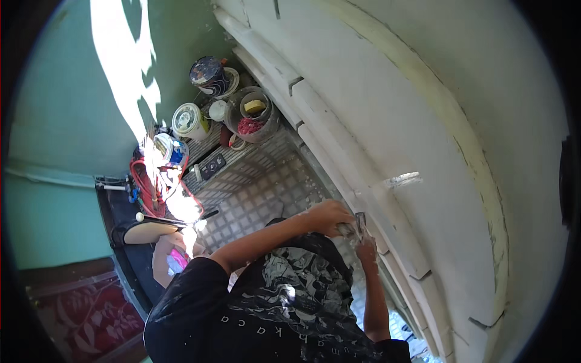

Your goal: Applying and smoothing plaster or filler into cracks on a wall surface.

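Note:
My left hand (330, 218) and my right hand (365, 248) are close together in front of my body, beside the white wall moulding. A small flat scraper (361, 222) with a greyish blade stands up out of my right hand, whose fingers are closed. The fingers of my left hand are curled around a second small greyish flat piece (346, 230), its kind too small to make out. Whitish smears cover parts of both hands and the right forearm. A pale wet-looking patch (402, 179) shows on the wall moulding (369, 181) beyond them.
At the far left stand a dark paint bucket (207, 75), a lidded white tub (189, 121) and a clear basin (266, 130) with a yellow sponge (255, 107). Red cable (138, 181) lies near a black bench. The pale wall (417, 109) curves along my right.

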### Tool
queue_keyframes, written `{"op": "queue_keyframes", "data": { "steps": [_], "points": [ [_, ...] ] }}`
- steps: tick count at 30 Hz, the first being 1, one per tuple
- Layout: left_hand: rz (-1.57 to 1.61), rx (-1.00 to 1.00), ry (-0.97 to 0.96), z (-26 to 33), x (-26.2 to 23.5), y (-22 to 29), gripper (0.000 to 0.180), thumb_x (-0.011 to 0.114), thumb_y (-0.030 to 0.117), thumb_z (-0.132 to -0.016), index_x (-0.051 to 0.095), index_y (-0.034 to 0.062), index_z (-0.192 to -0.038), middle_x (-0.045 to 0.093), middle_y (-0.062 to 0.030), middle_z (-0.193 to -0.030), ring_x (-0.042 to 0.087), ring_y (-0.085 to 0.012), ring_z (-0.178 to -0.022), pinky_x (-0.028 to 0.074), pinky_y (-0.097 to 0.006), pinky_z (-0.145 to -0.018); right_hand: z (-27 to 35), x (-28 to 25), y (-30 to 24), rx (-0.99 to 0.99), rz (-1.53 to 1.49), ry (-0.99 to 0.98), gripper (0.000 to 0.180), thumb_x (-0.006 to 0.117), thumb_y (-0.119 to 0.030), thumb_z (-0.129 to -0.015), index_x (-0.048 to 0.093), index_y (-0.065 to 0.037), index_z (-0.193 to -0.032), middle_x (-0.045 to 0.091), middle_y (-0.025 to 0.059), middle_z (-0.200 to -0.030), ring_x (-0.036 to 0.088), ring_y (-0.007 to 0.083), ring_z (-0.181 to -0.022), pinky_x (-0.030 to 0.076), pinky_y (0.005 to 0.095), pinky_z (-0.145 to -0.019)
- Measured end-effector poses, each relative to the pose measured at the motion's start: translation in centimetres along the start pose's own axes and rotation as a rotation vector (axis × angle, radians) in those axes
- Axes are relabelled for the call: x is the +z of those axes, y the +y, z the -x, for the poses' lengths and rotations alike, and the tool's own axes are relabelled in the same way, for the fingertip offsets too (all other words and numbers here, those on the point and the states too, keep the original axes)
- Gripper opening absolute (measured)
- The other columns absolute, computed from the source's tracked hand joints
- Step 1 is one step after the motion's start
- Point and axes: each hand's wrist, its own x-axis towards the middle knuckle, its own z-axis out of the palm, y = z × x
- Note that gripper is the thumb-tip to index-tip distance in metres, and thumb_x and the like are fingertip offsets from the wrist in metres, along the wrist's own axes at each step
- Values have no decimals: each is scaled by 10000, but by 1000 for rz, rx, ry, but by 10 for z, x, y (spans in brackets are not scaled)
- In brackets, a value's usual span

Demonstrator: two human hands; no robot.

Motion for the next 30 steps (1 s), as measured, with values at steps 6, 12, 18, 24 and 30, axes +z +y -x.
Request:
{"op": "queue_keyframes", "data": {
  "steps": [6, 12, 18, 24, 30],
  "points": [
    [1, -923, 525, 212, 32, -96, 281, 703, 174, -749, 665, 40, -992, 688, -159, -838, 656, -341, -780, 497, -415, -702, -63, 5, -58, -178, 157, -109, 494, 580, -160, -823, 524, -50, -1301, 618, 254, -1063, 582, 431, -1029, 463, 505, -925],
    [647, -1398, 1629, 286, 42, -86, 153, 626, 206, -880, 664, 70, -939, 645, -54, -736, 599, -131, -576, 429, -287, -476, -112, 55, -63, -362, 210, 40, 613, 573, -154, -826, 430, -183, -1421, 644, 235, -1050, 602, 424, -1012, 477, 509, -892],
    [789, -1281, 1726, 282, 28, -82, 196, 616, 147, -904, 631, 43, -1069, 687, -81, -842, 650, -162, -631, 461, -274, -507, -121, 26, -152, -394, 111, -212, 661, 595, -131, -817, 420, -194, -1451, 622, 243, -1175, 611, 425, -999, 483, 505, -885],
    [106, -818, 465, 200, -31, -134, 381, 613, 36, -791, 609, 72, -1170, 618, -159, -1204, 601, -326, -1107, 492, -392, -912, -140, 38, -207, -431, -46, -642, 768, 651, -123, -789, 367, -247, -1491, 583, 241, -1280, 586, 424, -1112, 472, 448, -943],
    [-441, -178, -173, 86, -68, -190, 636, 596, 58, -810, 425, 117, -1419, 301, -112, -1557, 293, -268, -1441, 322, -392, -1142, -143, 114, -128, -271, 34, -560, 734, 668, -256, -793, 402, -208, -1476, 482, 228, -1412, 547, 382, -1215, 467, 430, -987]
  ]
}}
